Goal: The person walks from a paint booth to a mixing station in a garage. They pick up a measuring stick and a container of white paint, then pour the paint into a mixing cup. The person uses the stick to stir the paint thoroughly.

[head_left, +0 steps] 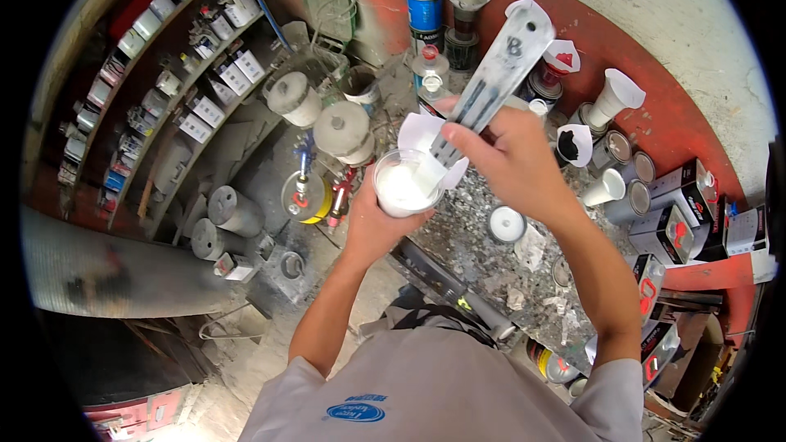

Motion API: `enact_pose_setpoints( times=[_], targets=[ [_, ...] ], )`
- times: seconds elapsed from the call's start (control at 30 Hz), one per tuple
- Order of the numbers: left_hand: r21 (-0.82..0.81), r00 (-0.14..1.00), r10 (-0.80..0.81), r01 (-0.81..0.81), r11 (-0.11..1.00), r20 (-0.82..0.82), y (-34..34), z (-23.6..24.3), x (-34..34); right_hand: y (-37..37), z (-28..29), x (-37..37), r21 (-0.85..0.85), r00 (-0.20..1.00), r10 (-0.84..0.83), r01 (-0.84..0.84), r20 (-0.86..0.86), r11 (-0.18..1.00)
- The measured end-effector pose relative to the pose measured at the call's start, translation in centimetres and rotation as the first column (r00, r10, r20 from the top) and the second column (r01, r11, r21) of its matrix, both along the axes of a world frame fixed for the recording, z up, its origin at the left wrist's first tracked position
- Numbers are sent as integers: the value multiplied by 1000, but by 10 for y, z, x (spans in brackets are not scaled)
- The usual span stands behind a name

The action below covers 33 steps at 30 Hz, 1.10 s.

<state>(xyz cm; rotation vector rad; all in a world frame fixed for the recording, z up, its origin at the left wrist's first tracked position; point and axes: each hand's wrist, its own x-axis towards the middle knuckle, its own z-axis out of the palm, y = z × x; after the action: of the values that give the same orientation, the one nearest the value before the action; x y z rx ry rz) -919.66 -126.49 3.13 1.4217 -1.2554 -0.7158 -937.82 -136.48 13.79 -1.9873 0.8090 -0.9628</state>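
Note:
My left hand [368, 225] is wrapped round a clear plastic cup [403, 209] that contains white paint [399, 182]. In my right hand [520, 160] is a long, flat, grey-white stirring stick [501, 61] with slots and a hole at its upper end. The stick slants down to the left, and its white-coated lower end reaches into the cup at the right side of the rim. A white paper cone [419, 131] shows just behind the cup, partly hidden by the stick and my right hand.
Below the cup spreads a paint-spattered bench [467, 245]. On its right stand paint tins [612, 150], paper strainers [618, 90], a white cup [604, 187] and a round lid [508, 224]. A red spray gun [340, 200] hangs left of my hand. Shelves of cans [196, 127] line the left.

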Motion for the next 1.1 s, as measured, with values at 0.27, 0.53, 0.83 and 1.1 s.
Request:
enact_pose_setpoints(
  times=[0.27,0.53,0.83,1.1],
  targets=[
    [74,963,91,-113,991,255,-30,18,23,-30,15,-11,176,914,-206,152,348,973],
    [117,919,70,-125,985,387,-45,32,35,-40,38,-52,101,824,-277,263,493,960],
    [169,879,55,-153,974,474,-46,38,39,-41,12,-56,97,859,-280,264,429,960],
    [246,913,62,-173,954,403,-41,52,33,-36,-1,-42,67,916,-277,269,292,961]
  ],
)
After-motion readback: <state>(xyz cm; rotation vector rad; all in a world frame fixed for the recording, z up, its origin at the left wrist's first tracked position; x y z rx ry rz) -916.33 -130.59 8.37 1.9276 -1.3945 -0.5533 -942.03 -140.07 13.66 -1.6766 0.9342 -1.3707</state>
